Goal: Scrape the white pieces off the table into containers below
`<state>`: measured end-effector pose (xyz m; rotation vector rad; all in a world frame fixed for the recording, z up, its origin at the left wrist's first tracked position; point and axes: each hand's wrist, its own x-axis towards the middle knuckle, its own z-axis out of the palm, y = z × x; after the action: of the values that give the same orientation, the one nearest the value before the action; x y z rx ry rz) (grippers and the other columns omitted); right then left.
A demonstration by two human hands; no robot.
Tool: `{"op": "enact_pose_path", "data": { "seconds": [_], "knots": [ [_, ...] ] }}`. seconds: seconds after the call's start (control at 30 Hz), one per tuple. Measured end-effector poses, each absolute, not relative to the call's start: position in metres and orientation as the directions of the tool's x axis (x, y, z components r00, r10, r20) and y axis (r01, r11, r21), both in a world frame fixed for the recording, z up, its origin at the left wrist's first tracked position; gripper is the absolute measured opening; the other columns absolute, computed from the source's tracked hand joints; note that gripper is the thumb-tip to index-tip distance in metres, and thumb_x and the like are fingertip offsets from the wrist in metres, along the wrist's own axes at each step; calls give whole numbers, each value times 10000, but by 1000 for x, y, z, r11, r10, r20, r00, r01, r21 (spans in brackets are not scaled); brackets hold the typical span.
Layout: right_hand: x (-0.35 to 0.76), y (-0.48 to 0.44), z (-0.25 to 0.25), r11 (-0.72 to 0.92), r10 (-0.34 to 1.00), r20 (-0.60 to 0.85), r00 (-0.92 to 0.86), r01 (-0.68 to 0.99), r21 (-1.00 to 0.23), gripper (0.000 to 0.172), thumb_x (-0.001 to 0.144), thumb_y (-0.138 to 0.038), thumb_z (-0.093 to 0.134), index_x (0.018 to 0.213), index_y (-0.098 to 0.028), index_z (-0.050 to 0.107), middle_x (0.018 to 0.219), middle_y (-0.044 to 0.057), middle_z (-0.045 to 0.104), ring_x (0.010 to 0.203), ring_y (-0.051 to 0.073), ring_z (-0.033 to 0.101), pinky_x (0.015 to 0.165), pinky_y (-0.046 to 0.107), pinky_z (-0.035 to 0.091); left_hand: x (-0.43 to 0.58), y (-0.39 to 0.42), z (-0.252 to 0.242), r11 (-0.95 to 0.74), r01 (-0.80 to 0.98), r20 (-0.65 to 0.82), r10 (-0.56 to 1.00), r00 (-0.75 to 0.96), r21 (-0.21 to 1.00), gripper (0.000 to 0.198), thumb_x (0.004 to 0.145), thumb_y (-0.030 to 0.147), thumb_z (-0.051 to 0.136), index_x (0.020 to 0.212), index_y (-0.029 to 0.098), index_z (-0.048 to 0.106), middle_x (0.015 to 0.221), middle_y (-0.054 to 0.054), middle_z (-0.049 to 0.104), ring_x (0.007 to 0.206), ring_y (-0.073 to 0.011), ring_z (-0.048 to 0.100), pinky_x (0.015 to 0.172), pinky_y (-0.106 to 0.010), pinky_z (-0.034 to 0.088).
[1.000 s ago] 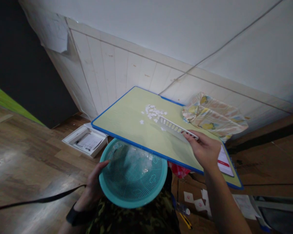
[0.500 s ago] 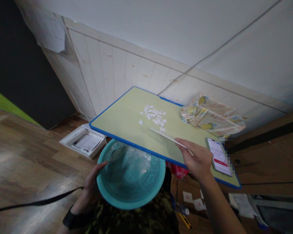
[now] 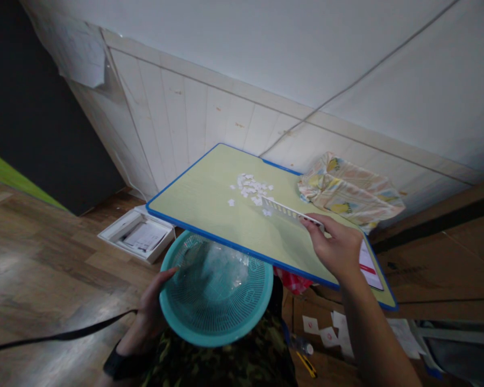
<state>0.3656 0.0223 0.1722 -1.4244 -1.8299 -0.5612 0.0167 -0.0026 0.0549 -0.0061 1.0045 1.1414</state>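
Note:
My left hand [image 3: 155,301] grips the left rim of a turquoise basket [image 3: 215,336], which sits over my lap below the table's front edge. Clear plastic [image 3: 226,263] lies inside it. In my right hand [image 3: 334,244] is a white slotted strip [image 3: 284,210], held tilted above the yellow-green tabletop [image 3: 197,188] with blue edging. White paper bits [image 3: 252,187] are scattered near the table's middle, just beyond and left of the strip's far end. A phone [image 3: 369,269] lies at the right end, partly hidden by my right wrist.
Patterned cloth [image 3: 350,188] covers something at the table's back right. An open white box [image 3: 139,234] stands on the floor at left. Below right are white cards [image 3: 328,337] and a yellow cutter [image 3: 306,365]. A cable [image 3: 347,88] runs along the wall.
My right hand has moved right and slightly up with the strip, which now shows its slots. It covers more of the phone. My left hand and the basket have not moved.

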Motion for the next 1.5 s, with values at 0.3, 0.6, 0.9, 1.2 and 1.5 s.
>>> {"op": "enact_pose_path", "data": {
  "seconds": [0.3, 0.6, 0.9, 1.2, 1.5],
  "knots": [
    [354, 39, 195, 454, 727, 642, -243, 872, -183, 145, 892, -287, 606, 905, -235, 740, 832, 7, 768, 700, 155, 718, 614, 230, 506, 20, -5, 66, 494, -673, -670, 742, -3, 551, 144, 781, 123, 636, 678, 145, 733, 617, -81, 759, 574, -258, 730, 617, -343, 631],
    [370, 38, 194, 329, 662, 739, -122, 934, -141, 143, 854, -323, 646, 890, -222, 742, 809, 33, 760, 657, 176, 698, 597, 261, 504, 18, -3, 61, 489, -690, -655, 755, 28, 533, 236, 829, 98, 581, 652, 141, 730, 598, -77, 753, 484, -211, 697, 507, -282, 606],
    [361, 41, 194, 383, 716, 673, -187, 911, -154, 152, 878, -315, 619, 884, -223, 740, 773, 13, 751, 621, 151, 683, 595, 249, 477, 21, -5, 61, 506, -669, -650, 759, 44, 545, 292, 868, 113, 537, 661, 109, 743, 606, -105, 750, 531, -235, 715, 540, -308, 614],
    [368, 41, 196, 339, 699, 710, -84, 914, -225, 190, 860, -366, 636, 876, -215, 752, 789, 33, 753, 620, 159, 672, 576, 253, 488, 19, -5, 58, 490, -654, -619, 785, 42, 577, 203, 827, 113, 592, 702, 114, 752, 631, -98, 755, 538, -222, 707, 576, -313, 616],
    [373, 36, 195, 265, 678, 730, -83, 954, -137, 178, 855, -358, 636, 878, -216, 742, 800, 41, 755, 614, 169, 680, 573, 261, 495, 19, -6, 61, 490, -673, -651, 759, 16, 554, 195, 804, 113, 619, 648, 137, 734, 577, -69, 736, 486, -200, 682, 534, -294, 606]
  ]
}}
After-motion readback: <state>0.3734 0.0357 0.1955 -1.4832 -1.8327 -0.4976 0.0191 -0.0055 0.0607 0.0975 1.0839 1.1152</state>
